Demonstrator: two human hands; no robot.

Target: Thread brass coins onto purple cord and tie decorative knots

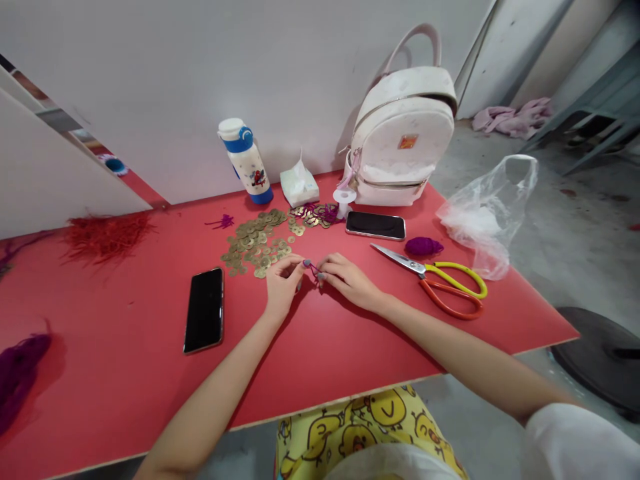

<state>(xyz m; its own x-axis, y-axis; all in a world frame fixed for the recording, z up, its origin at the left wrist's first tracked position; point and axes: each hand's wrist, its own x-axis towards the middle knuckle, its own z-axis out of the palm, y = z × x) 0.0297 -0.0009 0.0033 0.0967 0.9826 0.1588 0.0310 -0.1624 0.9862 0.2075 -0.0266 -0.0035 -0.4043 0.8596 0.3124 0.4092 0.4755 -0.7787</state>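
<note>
Above the middle of the red table, a short purple yarn strand (313, 270) runs between my fingertips. My left hand (284, 283) pinches one end of it between thumb and forefinger. The other side is pinched by my right hand (347, 279), its fingers pressed together. Whether a coin is threaded on the strand I cannot make out. Just beyond my left hand lies a spread pile of brass-coloured coins with holes (257, 237). Scissors (427, 270) with one yellow and one red handle lie half open to the right, near a purple yarn ball (424, 246).
A black phone (204, 310) lies left of my hands; another phone (375, 225) lies behind them. A bottle (247, 163), a tissue pack (300, 188) and a white backpack (403, 140) stand along the wall. Red strands (107, 237), purple yarn (23, 373) and a plastic bag (490, 217) lie farther out.
</note>
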